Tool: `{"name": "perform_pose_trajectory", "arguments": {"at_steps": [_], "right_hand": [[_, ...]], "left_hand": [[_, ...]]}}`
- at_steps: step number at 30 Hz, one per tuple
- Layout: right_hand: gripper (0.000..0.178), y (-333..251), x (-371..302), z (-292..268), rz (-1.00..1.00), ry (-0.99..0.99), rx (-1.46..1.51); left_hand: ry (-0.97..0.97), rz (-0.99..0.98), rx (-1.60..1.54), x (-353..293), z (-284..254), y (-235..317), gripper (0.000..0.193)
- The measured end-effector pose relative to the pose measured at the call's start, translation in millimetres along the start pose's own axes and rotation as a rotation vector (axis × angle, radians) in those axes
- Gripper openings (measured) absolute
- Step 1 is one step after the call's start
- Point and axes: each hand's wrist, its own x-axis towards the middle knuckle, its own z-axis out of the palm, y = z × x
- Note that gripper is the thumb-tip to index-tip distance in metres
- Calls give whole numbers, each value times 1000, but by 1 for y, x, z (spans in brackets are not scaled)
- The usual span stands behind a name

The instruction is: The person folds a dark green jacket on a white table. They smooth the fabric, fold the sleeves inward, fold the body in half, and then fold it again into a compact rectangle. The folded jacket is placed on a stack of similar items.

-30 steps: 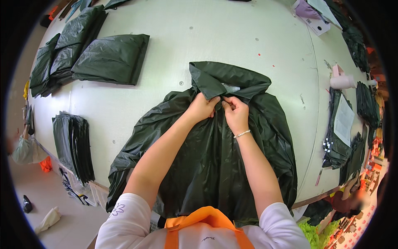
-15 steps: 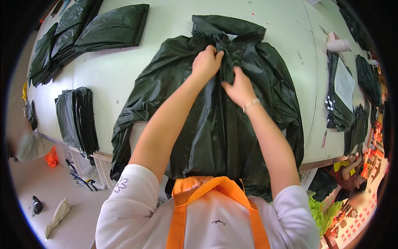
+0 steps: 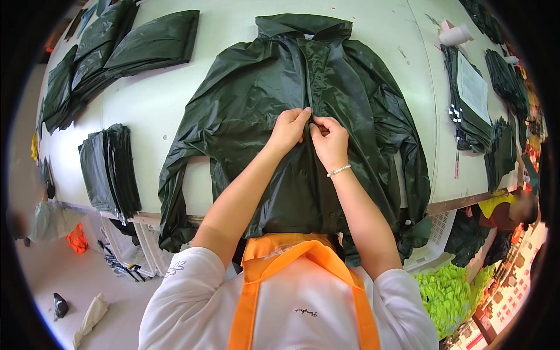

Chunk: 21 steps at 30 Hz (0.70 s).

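Note:
A dark green, shiny rain jacket (image 3: pixel 256 87) lies spread front side up on the pale table, its collar at the far end and a sleeve out to each side. At the middle of its front opening, my left hand (image 3: pixel 290 129) pinches the placket edge between thumb and fingers. Close beside it on the right, my right hand (image 3: pixel 330 140) grips the other side of the same placket, thumb and fingertips pressed together. Whatever small fastening may lie between the fingertips is hidden. The jacket's hem hangs over the table's near edge, against my orange apron (image 3: pixel 274 251).
Folded dark green garments (image 3: pixel 151 46) are piled at the far left, with another folded stack (image 3: pixel 108 169) nearer. On the right lie more dark garments with a white paper sheet (image 3: pixel 472 87) and a thread cone (image 3: pixel 456 36). Bright green bundles (image 3: pixel 446 294) sit low at right, near a person (image 3: pixel 501 210).
Both hands have moved down the jacket's front from near the collar to mid-placket and come closer together. The front edges now lie straighter, and my view has shifted slightly.

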Motion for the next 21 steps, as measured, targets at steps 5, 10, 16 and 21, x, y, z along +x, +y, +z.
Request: {"name": "perform_pose_trajectory", "arguments": {"at_steps": [5,10,16,21], "right_hand": [[22,-11,-2,5,-26,-55,-184],[17,4,4,-2,176,-98,-41],[55,8,-63,-65,-222,-90,-727],[66,61,-119,-115,37,-186,-1140]], "left_hand": [[3,33,-199,-9,-9,-7,40],[156,226,224,-44,-7,8,24],[349,223,1209,-154,-61,-45,68],[424,213,1290,-160,-110,-94,69]]}}
